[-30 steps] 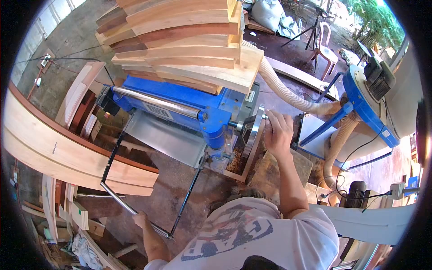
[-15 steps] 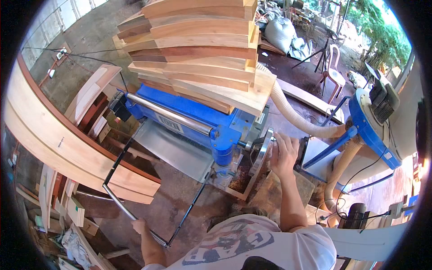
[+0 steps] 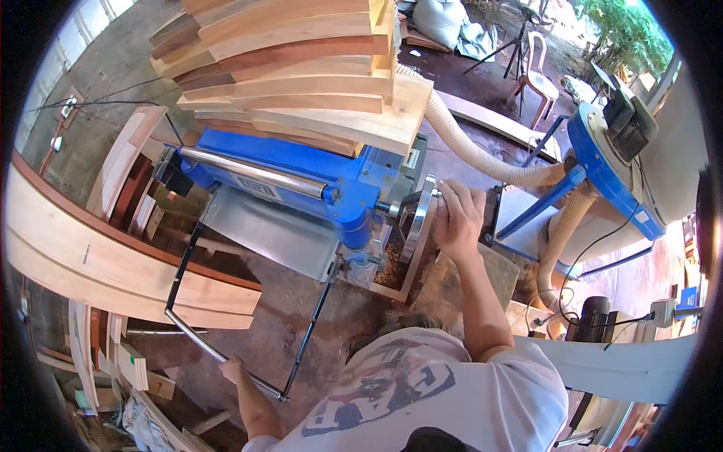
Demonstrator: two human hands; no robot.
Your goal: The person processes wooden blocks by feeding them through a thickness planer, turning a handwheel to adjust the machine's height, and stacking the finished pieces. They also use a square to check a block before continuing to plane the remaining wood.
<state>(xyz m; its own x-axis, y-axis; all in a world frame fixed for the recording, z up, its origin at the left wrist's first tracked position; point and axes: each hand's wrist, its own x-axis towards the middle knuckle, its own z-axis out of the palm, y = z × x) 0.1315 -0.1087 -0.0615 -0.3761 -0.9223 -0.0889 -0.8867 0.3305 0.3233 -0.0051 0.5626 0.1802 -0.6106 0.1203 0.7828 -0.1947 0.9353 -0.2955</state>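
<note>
Dusty workshop floor, blue thickness planer (image 3: pixel 301 177) piled with boards (image 3: pixel 294 68). Right hand (image 3: pixel 457 215) wrapped round handwheel (image 3: pixel 419 215), cranking height; left hand (image 3: pixel 232 369) gripping steel bar (image 3: pixel 215 350). Next probably feeding stock.

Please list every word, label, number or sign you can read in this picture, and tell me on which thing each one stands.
No text can be read.
Label on the blue planer: too blurred.
Small plate on the planer's right end: too small.
Print on the shirt: a graphic, no legible words.
Small mark on the long board: too small.
Sticker on the dust collector: too small.
</note>
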